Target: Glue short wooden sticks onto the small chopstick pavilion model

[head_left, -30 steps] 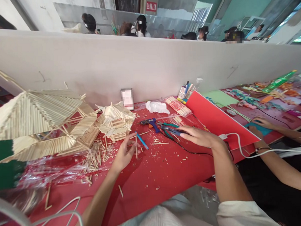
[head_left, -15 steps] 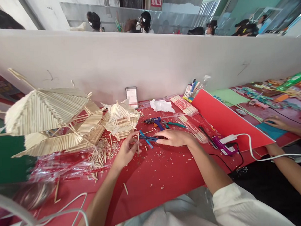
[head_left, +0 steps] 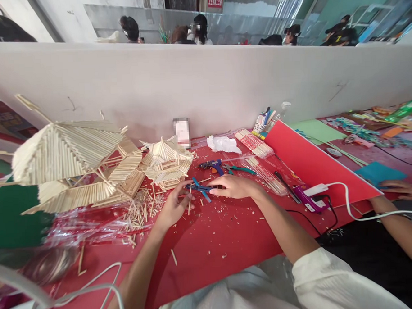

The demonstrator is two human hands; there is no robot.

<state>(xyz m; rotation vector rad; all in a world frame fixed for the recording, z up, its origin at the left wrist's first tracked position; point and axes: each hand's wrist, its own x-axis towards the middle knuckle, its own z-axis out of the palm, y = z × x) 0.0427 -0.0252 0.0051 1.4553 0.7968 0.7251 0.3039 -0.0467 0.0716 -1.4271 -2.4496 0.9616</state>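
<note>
My left hand (head_left: 175,204) pinches a thin wooden stick (head_left: 190,201), held nearly upright just right of the pavilion models. My right hand (head_left: 232,186) is closed on a dark blue hand tool that looks like cutters (head_left: 203,188); its tip reaches the stick beside my left fingers. A lighter blue strip (head_left: 206,197) crosses the tool; whether it is part of it I cannot tell. Behind my right hand lie a blue glue gun (head_left: 215,165) and green-handled pliers (head_left: 242,170). A small stick pavilion (head_left: 167,165) stands beyond my left hand.
A large stick pavilion (head_left: 69,152) fills the left, with cut stick pieces (head_left: 142,213) beside it. Packed sticks (head_left: 254,144), a red board (head_left: 314,164) and a purple power strip (head_left: 311,202) are on the right. A co-worker's hand (head_left: 401,189) is beyond the board.
The blue tool has shifted left, further across the stick. My left hand stays almost still. The co-worker's hand has moved back toward the near right, off most of the blue sheet.
</note>
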